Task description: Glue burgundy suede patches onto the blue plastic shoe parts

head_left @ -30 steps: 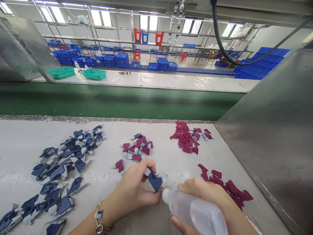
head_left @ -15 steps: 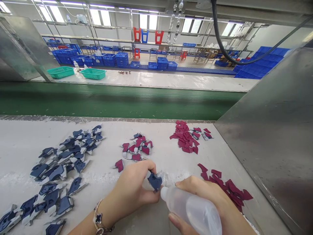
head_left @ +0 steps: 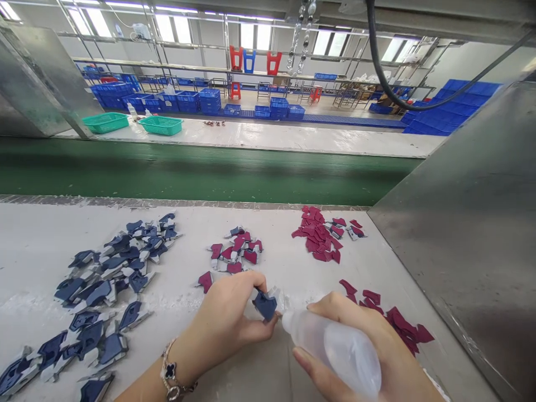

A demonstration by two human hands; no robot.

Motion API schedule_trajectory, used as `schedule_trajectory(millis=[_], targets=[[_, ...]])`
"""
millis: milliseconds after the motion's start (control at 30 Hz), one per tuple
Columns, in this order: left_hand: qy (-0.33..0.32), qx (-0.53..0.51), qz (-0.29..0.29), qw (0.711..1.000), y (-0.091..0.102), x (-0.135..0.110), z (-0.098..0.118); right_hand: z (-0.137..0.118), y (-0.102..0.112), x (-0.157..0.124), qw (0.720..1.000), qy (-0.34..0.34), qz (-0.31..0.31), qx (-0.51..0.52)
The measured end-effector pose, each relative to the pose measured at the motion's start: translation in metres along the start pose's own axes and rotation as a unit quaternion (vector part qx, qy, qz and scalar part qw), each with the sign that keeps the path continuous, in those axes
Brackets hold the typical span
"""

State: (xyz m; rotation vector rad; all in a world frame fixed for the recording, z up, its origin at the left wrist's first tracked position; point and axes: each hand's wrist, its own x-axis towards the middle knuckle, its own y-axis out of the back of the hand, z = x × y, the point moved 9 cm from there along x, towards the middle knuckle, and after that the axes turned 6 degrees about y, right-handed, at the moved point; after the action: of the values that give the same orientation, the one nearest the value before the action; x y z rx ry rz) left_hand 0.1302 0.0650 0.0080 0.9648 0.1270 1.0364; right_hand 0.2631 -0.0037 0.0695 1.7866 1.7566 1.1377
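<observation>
Left hand: the left hand (head_left: 228,321) was pinched shut on a small navy piece (head_left: 264,305), thumb below and fingers curled over its top, just above the desk (head_left: 33,245).
Right hand: the right hand (head_left: 368,346) was wrapped around a clear squeeze bottle (head_left: 330,349), fingers above and thumb underneath.
Bottle tip: the white nozzle pointed left, touching or just beside the navy piece's right edge; which of the two could not be told.
Wrist: a bracelet (head_left: 172,377) with a dark clover charm sat on the left wrist.
Near left: a wide scatter of navy-and-grey pieces (head_left: 104,290) lay on the desk.
Just beyond the hands: a small cluster of maroon-and-grey pieces (head_left: 237,254), with one maroon piece (head_left: 205,281) just beside the left hand's knuckles.
Far right: a pile of maroon pieces (head_left: 320,237).
Near right: more loose maroon pieces (head_left: 397,321) beside the right hand.
Right edge: a tilted metal panel (head_left: 469,223).
Beyond the desk: a green conveyor belt (head_left: 188,170), then a second surface with two green baskets (head_left: 161,125).
</observation>
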Motion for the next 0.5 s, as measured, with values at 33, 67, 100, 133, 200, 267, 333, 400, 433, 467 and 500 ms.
schedule_trajectory(millis=[33,67,100,133,200,267,333,400,433,467,500], targets=[[-0.001,0.001,0.001,1.0,0.0,0.0,0.0,0.001,0.0,0.0,1.0,-0.004,0.004,0.002],[0.0,0.001,-0.001,1.0,-0.001,0.0,0.0,0.003,0.0,0.001,1.0,-0.008,0.009,0.005],[0.004,0.002,-0.004,1.0,-0.002,-0.001,0.0,0.003,0.0,0.001,1.0,-0.011,0.012,0.011],[0.01,0.002,-0.008,1.0,-0.003,0.0,-0.001,0.004,0.0,0.001,1.0,-0.013,0.014,0.018],[0.022,0.002,-0.016,1.0,-0.003,0.0,-0.002,0.002,-0.002,0.002,0.999,-0.01,0.007,0.031],[0.033,0.004,-0.023,0.999,-0.003,0.001,-0.003,-0.001,-0.004,0.002,0.999,0.003,-0.006,0.039],[0.038,0.003,-0.03,0.999,-0.004,0.002,-0.003,-0.003,-0.004,0.002,0.999,0.006,-0.012,0.037],[0.039,-0.004,-0.039,0.998,-0.007,0.002,-0.002,0.0,-0.004,0.002,0.999,-0.011,-0.014,0.032],[0.039,-0.01,-0.044,0.998,-0.008,0.002,-0.002,0.003,-0.005,0.002,0.999,-0.022,-0.014,0.032],[0.04,-0.017,-0.05,0.998,-0.01,0.002,-0.002,0.004,-0.005,0.002,0.999,-0.03,-0.015,0.036],[0.04,-0.024,-0.057,0.997,-0.012,0.002,-0.002,0.005,-0.006,0.002,0.998,-0.033,-0.016,0.045]])
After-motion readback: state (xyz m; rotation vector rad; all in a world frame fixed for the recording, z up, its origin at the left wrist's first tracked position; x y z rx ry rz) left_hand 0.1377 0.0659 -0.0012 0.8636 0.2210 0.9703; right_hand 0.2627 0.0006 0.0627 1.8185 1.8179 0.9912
